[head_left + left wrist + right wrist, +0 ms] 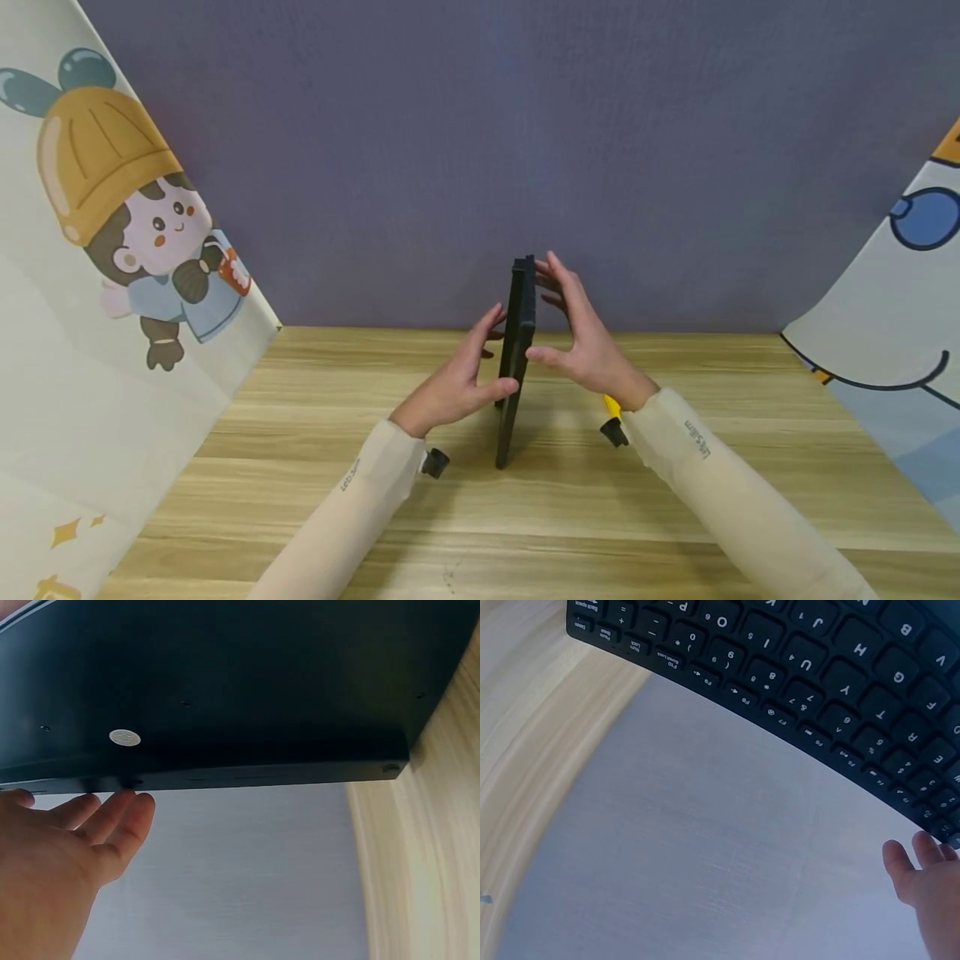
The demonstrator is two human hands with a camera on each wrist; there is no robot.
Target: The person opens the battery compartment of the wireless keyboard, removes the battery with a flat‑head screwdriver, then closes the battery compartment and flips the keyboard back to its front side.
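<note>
A black keyboard [517, 333] stands upright on one short end, seen nearly edge-on in the head view. My left hand [461, 379] is on its back side, thumb by the near long edge. In the left wrist view the fingers [131, 817] touch the other long edge of the dark back [247, 690], which bears a small oval label. On the key side, my right hand [588, 342] spreads thumb and fingers across the width. In the right wrist view its fingertips [922, 847] meet the keyboard's corner beside the keys [802, 690]. Both hands hold the keyboard between them.
The wood-grain table [300, 467] ends at a grey-purple panel [480, 150] behind. A cartoon-printed sheet [45, 350] rises at the left, another printed sheet [900, 325] at the right. A black knob-like piece [435, 463] sits by the left cuff.
</note>
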